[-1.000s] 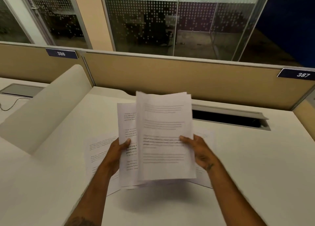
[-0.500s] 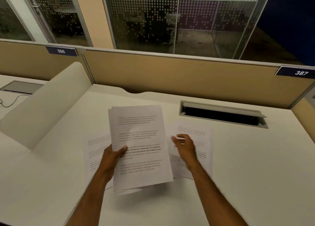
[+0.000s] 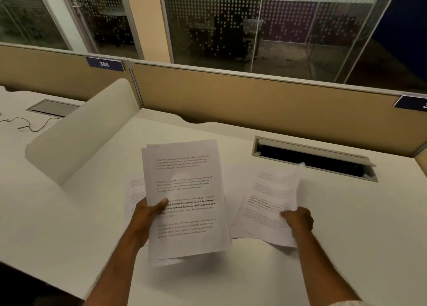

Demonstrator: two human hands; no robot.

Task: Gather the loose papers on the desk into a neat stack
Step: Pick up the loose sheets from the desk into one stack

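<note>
A: Where the scene is taken from its largest part, what is seen first?

B: A pale tabletop is seen, closed at the back by a tan partition, with a long cable slot sunk into it on the right.

A: And where are the papers found?

B: Three lots are made out. A held bundle is raised above the middle of the tabletop, its long axis running away from the person. A second sheet is lifted at the right, its far corner curled and blurred. A third sheet is left flat on the tabletop, partly hidden behind the bundle's left edge.

A: How are the hands set?

B: They are kept well apart. The left hand is clamped on the bundle's left edge, thumb pressed on the printed face. The right hand is pinched shut on the near right edge of the second sheet.

A: On what relation is the coming move judged to turn?

B: The second sheet lies to the right of the bundle and roughly parallel to it, so only a sideways carry by the right hand seems needed. The flat sheet is nearer the left hand, which is occupied.
</note>
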